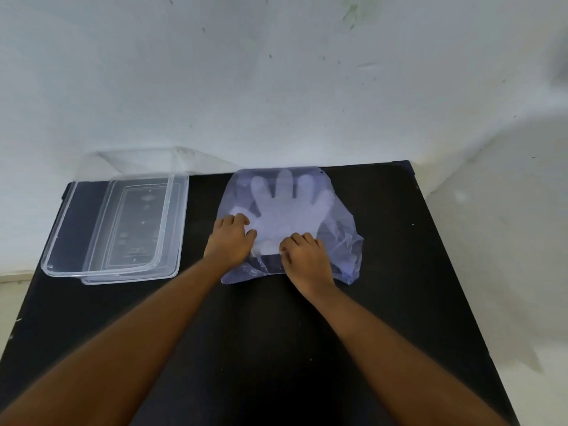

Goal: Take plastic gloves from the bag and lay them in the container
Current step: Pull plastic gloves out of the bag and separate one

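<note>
The dark surface (276,333) carries everything, so I take the bag as my landmark. Well to the left of the bag sits the clear container (76,222), open, nothing in it that I can see, with what looks like its lid tucked under it. The bag (338,222) lies flat against the surface's far edge, and the plastic gloves (285,210) are inside it, fingers pointing away from me. My left hand (229,241) rests curled on the bag's left side by the glove's thumb; my right hand (304,255) presses near the bag's mouth at my end. Whether either is pinching film or only pressing it, I cannot tell. To do this well, I judge I should pin the bag with one hand and draw out only the gloves, slowly, since thin film clings and bunches.
</note>
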